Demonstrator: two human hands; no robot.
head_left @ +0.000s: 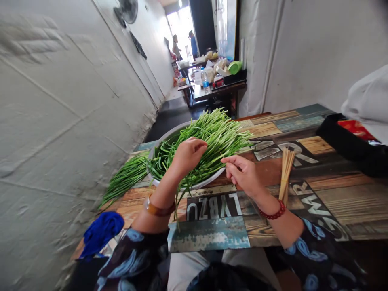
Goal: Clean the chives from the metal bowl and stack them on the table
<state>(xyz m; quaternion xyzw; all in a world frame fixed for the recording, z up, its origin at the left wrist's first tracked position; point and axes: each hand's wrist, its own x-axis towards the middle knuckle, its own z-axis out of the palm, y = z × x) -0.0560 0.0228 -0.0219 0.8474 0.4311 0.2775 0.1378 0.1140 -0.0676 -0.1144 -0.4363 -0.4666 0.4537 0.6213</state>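
Long green garlic chives are heaped in a wide grey basin, their pale stem ends pointing right. My left hand is closed over the middle of the heap; whatever its curled fingers hold is hidden. Just right of the basin's rim, my right hand is closed with thumb and forefinger pinched. A thin bamboo skewer seems to run through it, its tip near the chives and its other end below the palm. A bundle of bamboo skewers lies on the table right of that hand.
More chives lie left of the basin on the patchwork wooden table, beside the wall. A blue cloth sits at the near left corner. A black box with a red packet stands at the right. Two people are far back.
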